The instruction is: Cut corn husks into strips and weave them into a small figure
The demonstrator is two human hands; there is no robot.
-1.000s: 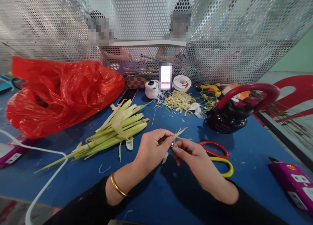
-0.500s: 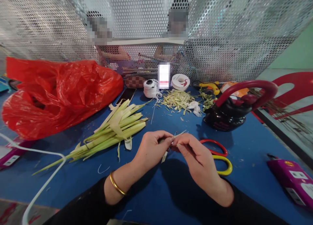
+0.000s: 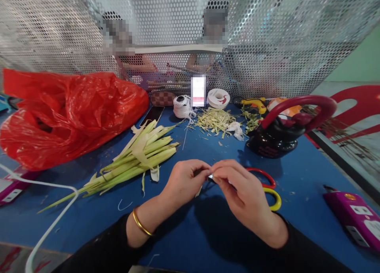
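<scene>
My left hand (image 3: 190,182) is closed in a pinch, with the end of a pale strip of plant husk (image 3: 198,192) poking out below its fingers. My right hand (image 3: 243,193) meets it fingertip to fingertip, also pinched. A small whitish bit shows between the two; the rest is covered by the fingers. Beside and partly behind my right hand lie scissors (image 3: 276,199) with one red and one yellow handle loop. To the left of my hands rests a bundle of pale green stalks with dry husk (image 3: 148,156).
A red plastic bag (image 3: 74,118) fills the back left. Behind are a white thread ball (image 3: 181,108), a lit phone (image 3: 198,91), a ribbon spool (image 3: 219,98) and plant trimmings (image 3: 215,120). A black kettle (image 3: 271,140) and purple box (image 3: 353,217) stand right. People sit beyond the perforated screen.
My right hand has turned and its fingers have closed over the junction with my left. The thin pale end that stuck up above the fingertips is out of sight.
</scene>
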